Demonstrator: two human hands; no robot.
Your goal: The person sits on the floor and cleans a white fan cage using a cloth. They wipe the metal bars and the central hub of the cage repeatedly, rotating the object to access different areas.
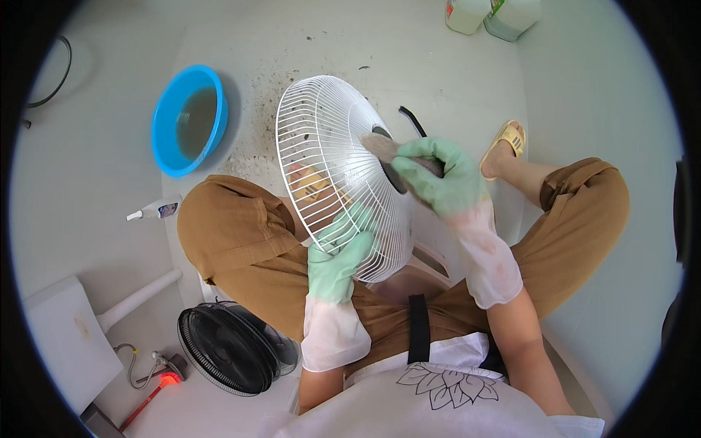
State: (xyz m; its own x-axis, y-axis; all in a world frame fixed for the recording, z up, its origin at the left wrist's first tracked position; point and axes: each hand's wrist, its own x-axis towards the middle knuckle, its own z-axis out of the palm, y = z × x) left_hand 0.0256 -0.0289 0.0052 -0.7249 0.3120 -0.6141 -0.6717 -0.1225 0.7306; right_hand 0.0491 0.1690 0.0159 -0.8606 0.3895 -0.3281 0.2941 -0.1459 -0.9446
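Observation:
A white wire fan grille [328,137] is held tilted above my lap, its hollow side turned to the left. My left hand [339,257], in a green and white rubber glove, grips its lower rim, with some fingers behind the wires. In the same kind of glove, my right hand [438,169] pinches a grey-brown cloth [383,147] over the grille's dark centre disc [390,175]. The cloth is slightly blurred, and part of it is hidden by the fingers.
A blue basin [159,131] of murky water stands at the left. Dirt specks [263,115] lie on the floor. Nearby are a spray bottle [159,209], black fan parts [230,347], a red-handled brush [159,386], a black strip [412,120] and plastic jugs [509,19].

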